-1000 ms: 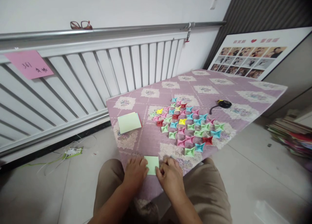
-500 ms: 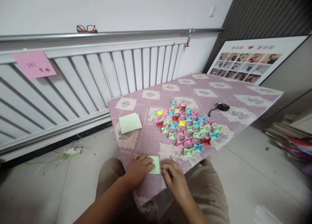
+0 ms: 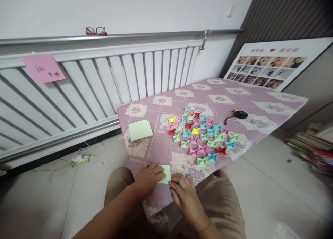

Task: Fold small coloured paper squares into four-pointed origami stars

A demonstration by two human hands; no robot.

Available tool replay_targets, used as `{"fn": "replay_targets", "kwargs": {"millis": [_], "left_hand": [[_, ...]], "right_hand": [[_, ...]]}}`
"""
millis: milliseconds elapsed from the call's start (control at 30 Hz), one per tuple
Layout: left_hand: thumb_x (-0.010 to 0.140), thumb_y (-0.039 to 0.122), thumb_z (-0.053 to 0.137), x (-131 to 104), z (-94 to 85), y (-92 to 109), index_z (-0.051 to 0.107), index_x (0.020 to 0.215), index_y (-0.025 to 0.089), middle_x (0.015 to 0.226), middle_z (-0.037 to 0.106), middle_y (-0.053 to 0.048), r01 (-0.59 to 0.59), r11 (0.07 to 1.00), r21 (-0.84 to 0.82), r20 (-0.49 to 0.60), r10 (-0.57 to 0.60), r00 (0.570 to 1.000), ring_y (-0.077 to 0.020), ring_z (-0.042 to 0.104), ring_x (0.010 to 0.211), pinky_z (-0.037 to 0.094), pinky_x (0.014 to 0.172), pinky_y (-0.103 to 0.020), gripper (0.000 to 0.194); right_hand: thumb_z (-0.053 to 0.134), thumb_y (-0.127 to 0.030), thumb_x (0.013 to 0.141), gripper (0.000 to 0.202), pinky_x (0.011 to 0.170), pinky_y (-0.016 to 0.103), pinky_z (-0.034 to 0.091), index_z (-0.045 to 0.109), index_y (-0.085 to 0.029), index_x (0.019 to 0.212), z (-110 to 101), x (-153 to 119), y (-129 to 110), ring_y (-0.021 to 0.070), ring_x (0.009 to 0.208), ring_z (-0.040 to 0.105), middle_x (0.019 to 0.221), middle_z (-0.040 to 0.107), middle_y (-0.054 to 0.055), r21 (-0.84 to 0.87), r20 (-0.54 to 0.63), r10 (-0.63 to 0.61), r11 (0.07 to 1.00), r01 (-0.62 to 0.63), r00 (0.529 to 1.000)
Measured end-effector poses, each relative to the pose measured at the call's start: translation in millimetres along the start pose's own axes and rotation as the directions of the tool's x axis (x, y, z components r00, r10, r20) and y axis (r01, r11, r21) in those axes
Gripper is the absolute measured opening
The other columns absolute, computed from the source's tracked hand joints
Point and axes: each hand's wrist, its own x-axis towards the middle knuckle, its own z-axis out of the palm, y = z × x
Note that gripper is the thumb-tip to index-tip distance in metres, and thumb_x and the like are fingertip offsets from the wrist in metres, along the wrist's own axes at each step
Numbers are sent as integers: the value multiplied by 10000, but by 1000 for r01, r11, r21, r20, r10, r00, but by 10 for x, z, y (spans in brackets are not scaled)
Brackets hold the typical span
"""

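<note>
A sheet of light green paper (image 3: 165, 175) lies near the front edge of the table, its left part covered by my left hand (image 3: 149, 178). The fingers of that hand lie flat across the paper and press on it. At the lower right corner of the sheet is my right hand (image 3: 183, 190), with its fingers bent and drawn together against the paper's edge. Beyond the hands stand several folded paper pieces (image 3: 195, 131) in green, pink, blue, red and yellow, set in slanting rows.
A stack of square paper (image 3: 141, 130) lies at the table's left side. A black corded object (image 3: 239, 114) rests farther right on the flowered tablecloth (image 3: 162, 152). Behind the table runs a white radiator (image 3: 145, 72). A power strip (image 3: 80, 159) with cables is on the floor.
My right hand has shifted slightly left and its fingers have come together at the paper's corner. My left hand stays on the sheet. The whole view has shifted slightly.
</note>
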Motion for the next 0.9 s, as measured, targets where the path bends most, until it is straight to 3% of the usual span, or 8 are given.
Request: {"fn": "replay_targets", "kwargs": {"millis": [200, 333, 433, 600, 767, 900], "left_hand": [[924, 252, 475, 6, 6, -16, 559, 1147, 310, 1250, 540, 10, -2, 1000, 9, 13, 2, 1000, -180, 451, 1098, 300, 866, -351, 245], [927, 256, 477, 4, 6, -11, 570, 1137, 304, 1240, 546, 6, -6, 1000, 4, 0, 6, 1000, -177, 456, 1088, 305, 863, -345, 235], [927, 268, 480, 8, 9, -11, 587, 1114, 300, 1220, 558, 3, 4, 1000, -25, -11, -5, 1000, -179, 468, 1077, 307, 873, -344, 218], [908, 208, 472, 34, 29, -62, 622, 1069, 295, 1217, 582, 10, 72, 983, -169, 14, -71, 997, -180, 492, 1089, 307, 920, -362, 236], [806, 104, 504, 27, -33, -135, 620, 1080, 276, 1244, 583, 5, 64, 938, -340, 20, -61, 998, -190, 483, 1143, 314, 957, -383, 344], [762, 96, 532, 21, -111, -163, 617, 1081, 266, 1251, 580, 2, 25, 922, -385, 19, -19, 1000, -195, 476, 1160, 303, 993, -397, 371]], "right_hand": [[539, -111, 831, 338, 977, 469, 332, 618, -298, 1102, 20, -47, 50, 220, 1047, 552, 1012, 636, 24, -52, -10, -55, 997, 55, 998], [573, -153, 835, 214, 1000, 468, 306, 644, -269, 999, 86, -22, -50, 222, 1021, 548, 960, 647, 12, -85, -58, -52, 995, 47, 997], [556, -157, 847, 235, 968, 432, 353, 625, -239, 1056, 176, 15, -159, 214, 979, 551, 987, 642, 32, -117, -34, -85, 990, 81, 996], [597, -163, 821, 264, 838, 377, 426, 614, -212, 1080, 285, 27, -212, 213, 901, 548, 973, 633, 48, -174, -1, -70, 982, 69, 998], [686, -241, 777, 388, 836, 385, 413, 587, -282, 1150, 281, 29, -211, 221, 911, 541, 985, 630, 39, -214, 31, -69, 974, 74, 997], [678, -294, 792, 352, 874, 413, 403, 600, -279, 1135, 264, 43, -231, 238, 954, 546, 1010, 630, 54, -218, 46, -64, 973, 73, 997]]}}
